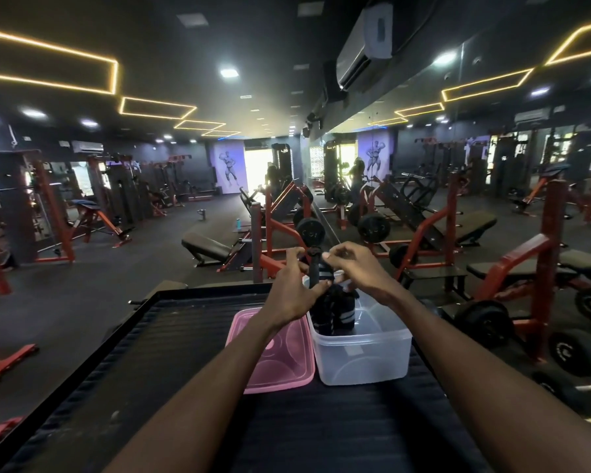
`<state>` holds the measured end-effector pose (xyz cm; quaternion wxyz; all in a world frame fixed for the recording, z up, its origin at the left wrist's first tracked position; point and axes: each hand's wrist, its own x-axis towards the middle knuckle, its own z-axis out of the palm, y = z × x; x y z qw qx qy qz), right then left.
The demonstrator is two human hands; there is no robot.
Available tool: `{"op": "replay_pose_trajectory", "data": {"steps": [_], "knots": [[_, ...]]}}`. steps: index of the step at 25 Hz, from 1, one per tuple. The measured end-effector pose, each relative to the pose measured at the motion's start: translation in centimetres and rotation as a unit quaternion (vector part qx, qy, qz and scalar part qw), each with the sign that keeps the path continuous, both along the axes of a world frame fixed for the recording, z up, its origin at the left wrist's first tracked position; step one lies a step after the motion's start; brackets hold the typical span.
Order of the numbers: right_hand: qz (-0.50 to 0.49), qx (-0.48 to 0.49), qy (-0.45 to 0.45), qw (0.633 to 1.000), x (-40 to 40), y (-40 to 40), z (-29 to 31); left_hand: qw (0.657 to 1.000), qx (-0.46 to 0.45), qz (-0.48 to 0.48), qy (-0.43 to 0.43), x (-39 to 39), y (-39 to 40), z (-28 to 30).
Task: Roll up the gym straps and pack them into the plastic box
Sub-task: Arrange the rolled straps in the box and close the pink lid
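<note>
Above, left hand [292, 295] and right hand [359, 271] pinch a black woven gym strap [314, 273] over the translucent plastic box [362, 353] holding rolled striped straps [333, 310]; pink lid [280, 367] beside, on ribbed desk [171, 336].

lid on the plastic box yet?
No: the pink lid lies flat on the black mat beside the open plastic box, which holds dark straps.

Both hands [292, 295] [362, 273] on a black strap [314, 269] — above the clear plastic box [362, 356]
</note>
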<state>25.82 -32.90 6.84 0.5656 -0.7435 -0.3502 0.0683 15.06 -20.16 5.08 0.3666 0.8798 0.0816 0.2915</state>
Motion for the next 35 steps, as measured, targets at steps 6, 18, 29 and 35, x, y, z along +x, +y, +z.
{"op": "replay_pose_trajectory", "data": {"steps": [6, 18, 29, 35], "knots": [[-0.015, -0.099, -0.041, 0.994, 0.8, -1.7, -0.4, 0.998, -0.01, -0.041, 0.041, 1.5, -0.5, -1.0], [-0.061, -0.319, -0.158, 0.932, 2.3, 0.1, -5.4, 0.96, -0.075, 0.081, 0.255, 2.4, 0.9, -4.9], [-0.031, -0.356, -0.206, 0.911, 2.3, 0.7, -6.8, 0.957, -0.052, 0.041, 0.281, 1.4, 0.4, -3.9], [-0.018, -0.304, -0.071, 0.95, 3.4, -1.0, -3.8, 0.958, -0.064, 0.024, 0.278, -0.5, -0.3, -2.6]]}}
